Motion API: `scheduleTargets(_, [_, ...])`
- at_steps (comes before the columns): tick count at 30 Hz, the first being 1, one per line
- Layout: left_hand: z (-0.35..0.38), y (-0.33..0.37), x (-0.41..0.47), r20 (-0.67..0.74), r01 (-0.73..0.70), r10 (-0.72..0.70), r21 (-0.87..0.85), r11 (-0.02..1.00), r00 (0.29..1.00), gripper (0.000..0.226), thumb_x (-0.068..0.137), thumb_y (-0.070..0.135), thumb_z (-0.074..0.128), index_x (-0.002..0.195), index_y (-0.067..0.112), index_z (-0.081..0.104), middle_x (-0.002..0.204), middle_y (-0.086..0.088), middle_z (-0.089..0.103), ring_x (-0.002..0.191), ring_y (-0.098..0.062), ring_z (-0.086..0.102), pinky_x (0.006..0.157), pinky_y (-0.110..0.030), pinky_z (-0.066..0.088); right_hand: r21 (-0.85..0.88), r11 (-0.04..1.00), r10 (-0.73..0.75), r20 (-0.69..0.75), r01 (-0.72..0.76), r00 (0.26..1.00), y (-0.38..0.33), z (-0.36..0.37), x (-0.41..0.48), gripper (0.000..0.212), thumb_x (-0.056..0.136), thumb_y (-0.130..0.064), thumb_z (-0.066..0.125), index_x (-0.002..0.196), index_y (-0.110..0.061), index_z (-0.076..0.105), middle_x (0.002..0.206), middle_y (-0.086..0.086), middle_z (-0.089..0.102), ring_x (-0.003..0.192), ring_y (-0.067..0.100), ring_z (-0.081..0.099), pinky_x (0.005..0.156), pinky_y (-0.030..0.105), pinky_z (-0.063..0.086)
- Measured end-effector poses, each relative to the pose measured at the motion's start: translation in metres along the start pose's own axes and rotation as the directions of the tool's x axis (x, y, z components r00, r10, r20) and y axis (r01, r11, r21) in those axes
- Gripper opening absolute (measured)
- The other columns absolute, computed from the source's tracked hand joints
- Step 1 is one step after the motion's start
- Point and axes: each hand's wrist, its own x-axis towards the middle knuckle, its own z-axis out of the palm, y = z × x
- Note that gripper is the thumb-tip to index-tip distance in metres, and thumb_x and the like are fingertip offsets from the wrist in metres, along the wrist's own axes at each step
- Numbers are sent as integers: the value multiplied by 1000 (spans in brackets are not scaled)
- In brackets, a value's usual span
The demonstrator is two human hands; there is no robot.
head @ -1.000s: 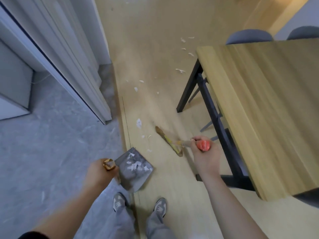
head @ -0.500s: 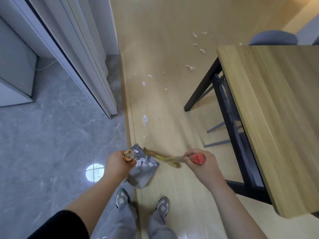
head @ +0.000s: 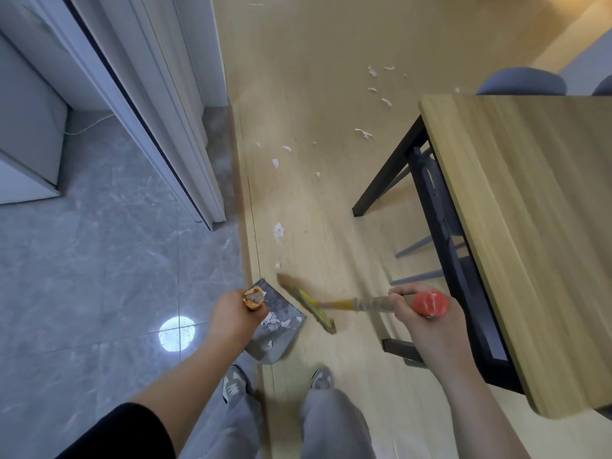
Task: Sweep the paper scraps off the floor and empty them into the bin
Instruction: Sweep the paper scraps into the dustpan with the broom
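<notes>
Wood-plank floor (head: 331, 61) meets grey tile at a seam running down to the person's shoes, and a wooden table (head: 530, 210) stands at the right edge. The grey dustpan (head: 281, 342) lies across that seam, its handle clenched in the left grip (head: 231, 318). Just beside its mouth is the broom (head: 313, 306) head, its handle grasped by the right grip (head: 427, 326). Paper scraps (head: 278, 231) lie on the floor beyond both grips, and a few rest inside the dustpan
</notes>
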Motion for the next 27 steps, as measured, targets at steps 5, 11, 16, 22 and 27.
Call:
scheduleTargets(5, [0,10,3,-107,25,-31,-51,998,994,30,77,15,63,55,12,42,50,-4,45,47,-21,41,45,-26,29,52,996,-74,-11,75,997,-8,-7,38,14,83,-11,72,80,-24,72,72,-9,71,73,4,66,64,13,48])
scheduleTargets(11, [25,31,-1,-173,142,-159,-110,984,972,16,70,19,65,62,6,63,57,-8,63,52,-22,55,47,-30,41,59,986,-159,119,153,980,-28,-5,109,18,86,-18,69,76,-34,66,71,-6,67,67,6,60,60,14,44])
scheduleTargets(16, [45,59,14,-227,218,-247,-146,965,942,15,69,17,63,62,4,65,61,-13,66,55,-24,57,51,-31,45,54,974,-227,174,221,958,-39,2,179,14,89,-19,67,82,-31,68,78,-7,68,75,6,62,69,19,48])
scheduleTargets(22, [52,83,35,-242,255,-274,-106,961,931,12,73,11,61,66,3,63,65,-14,67,64,-29,63,53,-30,46,19,960,-273,256,278,927,-39,40,243,6,85,-10,68,84,-14,72,78,1,70,72,7,61,63,6,43])
scheduleTargets(27, [43,97,59,-262,287,-294,-64,956,919,22,74,12,62,57,14,49,57,-5,53,57,-23,50,44,-24,30,-94,930,-277,454,355,847,-26,64,260,11,84,-10,67,81,-18,73,78,-1,71,73,14,63,66,16,45])
